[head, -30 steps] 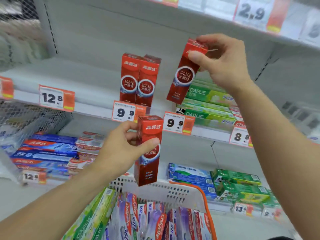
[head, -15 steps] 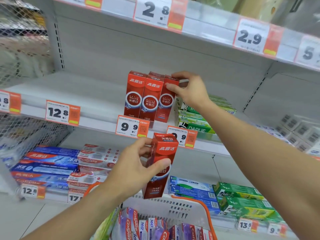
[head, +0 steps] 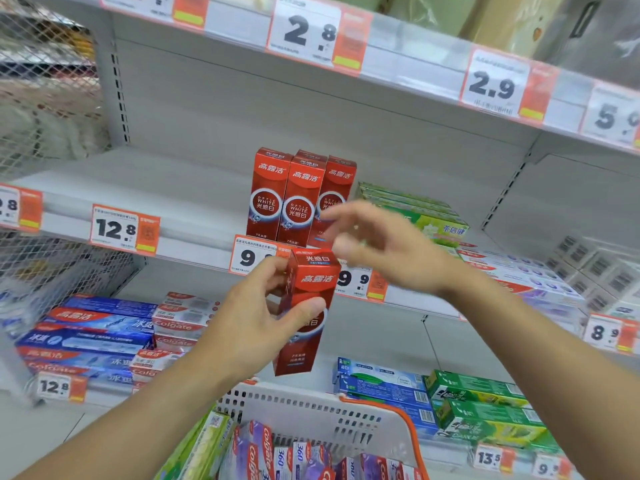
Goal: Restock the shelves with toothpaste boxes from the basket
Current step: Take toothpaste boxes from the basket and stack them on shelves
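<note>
The left hand [head: 256, 327] grips an upright red toothpaste box [head: 304, 313]; the blurred right hand [head: 377, 251], fingers spread and empty, hovers just above. Next, I judge: stand it beside the red row [head: 294, 199] behind.

Right hand [head: 377, 247] motion-blurred, hiding third shelved red box [head: 334, 188].

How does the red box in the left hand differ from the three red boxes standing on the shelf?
The held red box tilts in the left hand, above the basket; the three shelf boxes stand upright, side by side. Both show the same red design.
</note>
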The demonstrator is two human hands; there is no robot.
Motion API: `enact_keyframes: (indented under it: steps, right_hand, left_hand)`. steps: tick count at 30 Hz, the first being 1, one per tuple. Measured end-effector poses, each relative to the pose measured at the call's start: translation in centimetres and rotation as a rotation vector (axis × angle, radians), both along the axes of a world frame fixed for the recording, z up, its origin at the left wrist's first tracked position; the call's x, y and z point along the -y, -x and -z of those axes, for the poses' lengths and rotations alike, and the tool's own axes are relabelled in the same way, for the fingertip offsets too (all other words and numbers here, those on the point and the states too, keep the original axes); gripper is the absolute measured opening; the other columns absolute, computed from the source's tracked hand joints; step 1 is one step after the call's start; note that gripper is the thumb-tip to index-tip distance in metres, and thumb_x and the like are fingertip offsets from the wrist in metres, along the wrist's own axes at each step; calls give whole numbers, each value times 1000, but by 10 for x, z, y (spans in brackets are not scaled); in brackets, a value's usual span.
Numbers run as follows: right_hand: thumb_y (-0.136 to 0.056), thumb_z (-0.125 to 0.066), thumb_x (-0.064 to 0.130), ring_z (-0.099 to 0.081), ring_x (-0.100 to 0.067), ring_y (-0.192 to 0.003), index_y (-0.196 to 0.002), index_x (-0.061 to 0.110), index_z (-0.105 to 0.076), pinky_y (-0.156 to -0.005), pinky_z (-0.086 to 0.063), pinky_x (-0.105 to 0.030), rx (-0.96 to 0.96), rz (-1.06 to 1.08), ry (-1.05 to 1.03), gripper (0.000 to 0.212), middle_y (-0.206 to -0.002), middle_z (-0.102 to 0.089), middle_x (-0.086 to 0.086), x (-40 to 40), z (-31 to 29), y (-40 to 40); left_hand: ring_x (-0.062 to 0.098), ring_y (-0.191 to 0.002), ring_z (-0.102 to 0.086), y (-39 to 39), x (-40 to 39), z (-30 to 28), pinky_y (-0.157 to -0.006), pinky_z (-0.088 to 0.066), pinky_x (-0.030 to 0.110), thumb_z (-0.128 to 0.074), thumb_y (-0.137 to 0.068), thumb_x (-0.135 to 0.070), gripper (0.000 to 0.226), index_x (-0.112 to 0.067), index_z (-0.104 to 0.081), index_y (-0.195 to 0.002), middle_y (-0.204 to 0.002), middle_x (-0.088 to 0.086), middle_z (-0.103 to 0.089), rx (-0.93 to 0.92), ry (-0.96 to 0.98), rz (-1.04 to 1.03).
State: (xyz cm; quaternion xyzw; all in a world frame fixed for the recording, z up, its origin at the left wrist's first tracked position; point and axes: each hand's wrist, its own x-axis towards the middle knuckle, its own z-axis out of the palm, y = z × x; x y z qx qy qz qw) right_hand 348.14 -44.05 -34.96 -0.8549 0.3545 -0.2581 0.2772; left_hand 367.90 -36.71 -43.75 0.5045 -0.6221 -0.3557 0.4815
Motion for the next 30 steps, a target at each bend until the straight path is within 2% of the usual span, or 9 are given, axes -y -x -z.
enact_keyframes:
  steps: [3,5,9,11,15,20,24,27,30]
  right_hand:
    - [-81,-78,28,-67,-27,-107,-136,22,-48,-84,-59,-49,-31,-70,-121,64,-122,-65,-3,-23,15,9]
    - [-79,-78,27,-68,-31,-104,-131,19,-51,-84,-57,-56,71,-43,-119,60,-119,-67,-8,-24,17,15]
    - [-78,-79,41,-68,-40,-101,-127,24,-53,-86,-56,-58,313,57,-56,58,-118,-69,-10,-11,4,26]
    - [-79,-79,43,-69,-33,-100,-128,26,-52,-87,-57,-54,333,150,93,58,-114,-70,-7,-2,-7,27]
    - [-90,-72,22,-67,-8,-92,-134,31,-46,-87,-56,-35,185,334,351,52,-106,-67,7,22,-25,21]
    - [-91,-70,26,-67,-4,-86,-140,27,-44,-81,-57,-27,128,388,306,56,-104,-65,11,45,-12,5]
    - [-93,-67,30,-65,0,-88,-144,29,-40,-78,-56,-19,137,410,298,57,-101,-64,17,55,-5,-2]
    - [-94,-65,31,-64,6,-90,-144,31,-39,-78,-56,-18,142,420,296,56,-102,-63,20,61,-6,-4]
    - [-95,-64,30,-63,7,-90,-145,30,-39,-73,-52,-10,101,419,280,56,-103,-63,19,64,-4,-6]
  left_hand:
    - [-6,-105,-61,6,2,-4,-89,-52,25,-72,-77,-54,48,-47,-50,-120,-111,-27,-66,14,66,25]
    - [-6,-108,-60,10,3,-8,-95,-51,26,-72,-77,-55,55,-48,-47,-126,-115,-26,-64,41,111,39]
    - [-11,-117,-50,11,9,-10,-93,-37,7,-84,-73,-39,81,-39,-38,-140,-128,-25,-53,144,236,-33]
    - [-4,-121,-46,7,16,-6,-100,-35,12,-83,-76,-37,78,-32,-40,-141,-133,-16,-48,265,309,-147]
    - [20,-127,-42,-4,40,10,-108,-40,40,-82,-77,-36,75,-19,-43,-139,-138,2,-45,416,306,-379]
    - [31,-143,-29,-17,64,25,-116,-26,49,-82,-75,-40,87,-8,-37,-143,-145,14,-44,504,211,-597]
    - [28,-150,-17,-19,73,31,-121,-16,47,-79,-78,-45,92,-12,-30,-149,-155,10,-37,487,157,-552]
    - [26,-151,-16,-17,77,35,-121,-14,46,-78,-78,-46,93,-15,-29,-151,-155,6,-37,464,143,-517]
    - [27,-150,-17,-15,80,38,-121,-15,47,-77,-79,-46,92,-16,-28,-151,-155,4,-37,456,142,-505]
